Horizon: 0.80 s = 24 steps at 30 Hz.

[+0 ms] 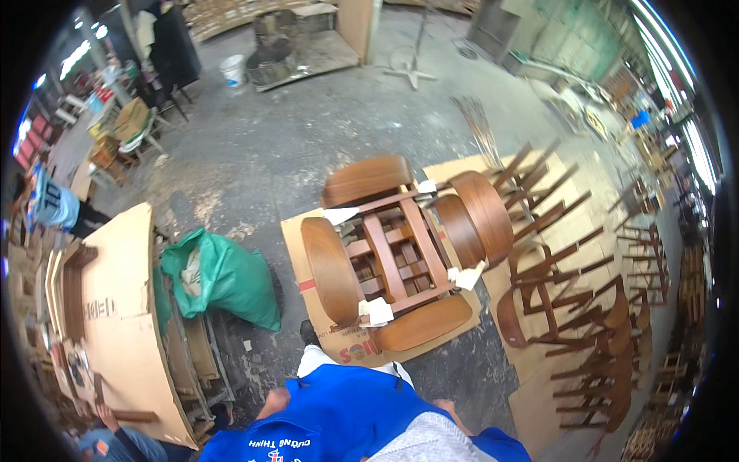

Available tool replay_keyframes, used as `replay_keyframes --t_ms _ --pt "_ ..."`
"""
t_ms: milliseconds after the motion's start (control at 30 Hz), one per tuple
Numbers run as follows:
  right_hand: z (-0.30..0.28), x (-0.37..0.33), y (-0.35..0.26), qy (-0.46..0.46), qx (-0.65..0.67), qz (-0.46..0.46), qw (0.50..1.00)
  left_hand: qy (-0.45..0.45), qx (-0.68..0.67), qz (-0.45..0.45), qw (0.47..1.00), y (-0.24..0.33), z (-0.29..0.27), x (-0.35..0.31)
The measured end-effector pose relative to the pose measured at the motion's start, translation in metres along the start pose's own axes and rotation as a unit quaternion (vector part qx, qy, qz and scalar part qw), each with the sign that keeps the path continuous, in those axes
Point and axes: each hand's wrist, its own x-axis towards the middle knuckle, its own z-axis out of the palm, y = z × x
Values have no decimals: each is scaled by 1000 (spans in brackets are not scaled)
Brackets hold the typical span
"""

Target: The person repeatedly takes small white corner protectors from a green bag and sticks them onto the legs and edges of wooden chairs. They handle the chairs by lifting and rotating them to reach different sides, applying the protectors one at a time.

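My left hand (275, 401) hangs at the left side of my blue shirt, and my right hand (449, 411) hangs at the right side. The fingers of both are too hidden to read, and no held object shows. In front of me, a stack of brown wooden chair frames (394, 258) stands on a cardboard sheet (296, 242), with smooth curved wooden panels (329, 269) around its outside. White padding pieces (377, 311) sit at its corners. Both hands are apart from this stack.
A green sack (231, 281) stands to the left, beside a cardboard-topped bench (127, 285). Rows of dark wooden chairs (585, 331) with legs sticking out lie on cardboard at right. Two people work at left, one with a hand (108, 416) on the bench. A white bucket (233, 71) stands farther back.
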Motion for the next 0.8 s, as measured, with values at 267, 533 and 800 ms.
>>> replay_keyframes --t_ms 267,533,800 --pt "13 39 -206 1 161 -144 976 183 -417 204 866 284 -201 153" --pt "86 25 -299 -98 79 -262 957 174 -408 636 632 479 -391 -50" --pt "65 83 -196 -200 -160 -248 934 416 -184 711 537 470 -456 -211"
